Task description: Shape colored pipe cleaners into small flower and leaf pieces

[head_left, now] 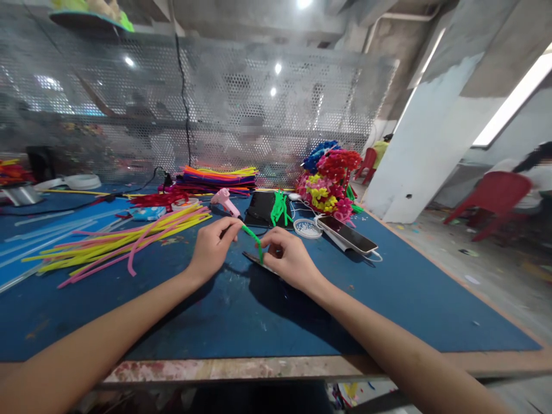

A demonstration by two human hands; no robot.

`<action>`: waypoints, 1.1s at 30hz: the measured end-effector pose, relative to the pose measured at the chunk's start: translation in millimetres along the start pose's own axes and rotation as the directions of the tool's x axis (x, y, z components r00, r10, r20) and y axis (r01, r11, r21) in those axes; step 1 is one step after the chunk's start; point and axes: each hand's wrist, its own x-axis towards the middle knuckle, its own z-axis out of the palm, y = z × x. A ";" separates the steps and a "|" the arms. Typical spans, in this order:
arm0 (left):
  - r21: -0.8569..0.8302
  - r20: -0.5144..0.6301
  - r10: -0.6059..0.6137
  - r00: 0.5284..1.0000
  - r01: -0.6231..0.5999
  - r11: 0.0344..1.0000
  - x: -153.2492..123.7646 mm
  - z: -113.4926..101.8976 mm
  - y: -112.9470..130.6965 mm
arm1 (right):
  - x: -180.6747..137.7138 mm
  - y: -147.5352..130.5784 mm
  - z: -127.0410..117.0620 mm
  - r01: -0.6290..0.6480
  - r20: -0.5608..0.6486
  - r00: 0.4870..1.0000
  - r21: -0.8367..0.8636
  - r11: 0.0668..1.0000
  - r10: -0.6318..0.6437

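Now, mid-frame, left hand (213, 246) and right hand (288, 257) pinch a fuzzy green pipe cleaner (254, 236); grips set close together should sharpen its bend.

Both my bare forearms reach forward from the lower corners and angle inward, wrists low and nearly level. My left hand (213, 244) lies palm-down, thumb and forefinger pinched together at the tips, the other fingers curled under. My right hand (288, 257) sits just right of those fingertips, knuckles up, its fingers (276, 241) bent inward and closed.
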 end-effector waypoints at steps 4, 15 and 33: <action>-0.005 0.015 -0.010 1.000 0.010 1.000 -0.2 1.8 -1.5 | -0.7 -2.6 -0.5 0.035 -0.014 0.999 0.031 0.999 -0.034; 0.019 -0.028 0.033 0.999 -0.032 0.999 -1.0 3.3 -0.4 | 7.5 2.3 -0.2 -0.304 0.045 0.938 0.583 0.754 0.344; 0.032 -0.018 0.005 1.000 -0.004 0.999 -3.1 3.7 0.5 | -0.2 -0.7 -1.6 -0.075 -0.058 0.996 -0.051 0.996 0.072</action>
